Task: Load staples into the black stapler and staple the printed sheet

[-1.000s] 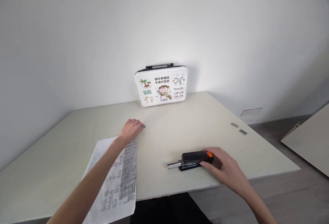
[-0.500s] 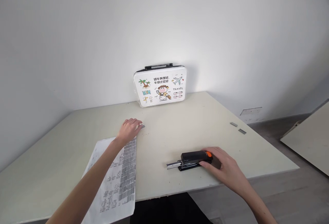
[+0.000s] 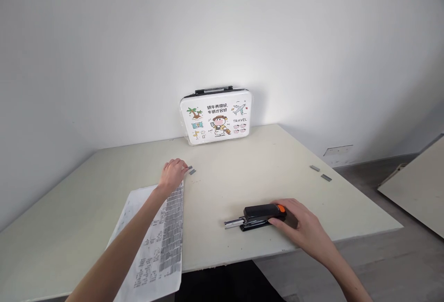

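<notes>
My left hand (image 3: pixel 173 174) pinches a small grey strip of staples (image 3: pixel 189 168) between thumb and fingertips. Just below it on the table lies another staple strip (image 3: pixel 192 172). Under my left wrist is a printed sheet of paper (image 3: pixel 147 260), partly covered by the forearm. My right hand (image 3: pixel 301 223) grips the rear end of a black stapler (image 3: pixel 262 211) with an orange button. The stapler rests on the table with its metal tray slid out of the front, pointing left.
A white cartoon-printed case (image 3: pixel 217 119) with a black handle leans upright against the wall (image 3: pixel 138 52) at the back of the table (image 3: pixel 222 186). Two more staple strips, one (image 3: pixel 314 168) behind the other (image 3: pixel 326 178), lie near the table's right edge.
My left fingers have drawn back slightly with a staple strip pinched in them, and a second strip now shows on the table below. My right hand and the stapler have stayed put.
</notes>
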Tool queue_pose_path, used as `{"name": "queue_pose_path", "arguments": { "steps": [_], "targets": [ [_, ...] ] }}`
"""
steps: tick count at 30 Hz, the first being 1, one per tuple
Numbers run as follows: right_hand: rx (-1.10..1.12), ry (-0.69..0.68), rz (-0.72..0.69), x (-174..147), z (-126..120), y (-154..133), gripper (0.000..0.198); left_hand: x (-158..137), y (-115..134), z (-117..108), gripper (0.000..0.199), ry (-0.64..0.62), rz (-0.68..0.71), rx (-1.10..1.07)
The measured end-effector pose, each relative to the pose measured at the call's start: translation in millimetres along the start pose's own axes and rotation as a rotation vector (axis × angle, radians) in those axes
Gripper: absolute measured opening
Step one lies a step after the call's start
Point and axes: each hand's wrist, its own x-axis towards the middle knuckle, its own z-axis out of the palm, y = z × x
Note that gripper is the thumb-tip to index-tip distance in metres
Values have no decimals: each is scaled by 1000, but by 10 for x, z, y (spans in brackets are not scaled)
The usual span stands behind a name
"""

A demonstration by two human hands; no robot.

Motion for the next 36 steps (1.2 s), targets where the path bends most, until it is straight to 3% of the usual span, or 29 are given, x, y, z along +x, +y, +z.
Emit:
{"name": "queue_pose_path", "arguments": {
  "steps": [6,10,12,16,22,36],
  "targets": [
    [8,6,-5,-7,-6,-4,34,-263,293,-144,26,-130,-76,-270],
    [17,3,7,-10,-17,-19,32,-580,642,-285,30,-310,-81,-605],
    [26,-2,17,-12,-24,-23,32,-738,809,-341,30,-384,-78,-663],
    [37,-10,24,-13,-23,-6,33,-1020,1102,-409,26,-424,-18,-599],
    [42,-15,25,-14,-20,4,35,-1295,1416,-467,17,-374,158,-339],
    [31,-8,10,-14,-26,-14,35,-1358,1503,-460,13,-360,200,-184]
  ]
}}
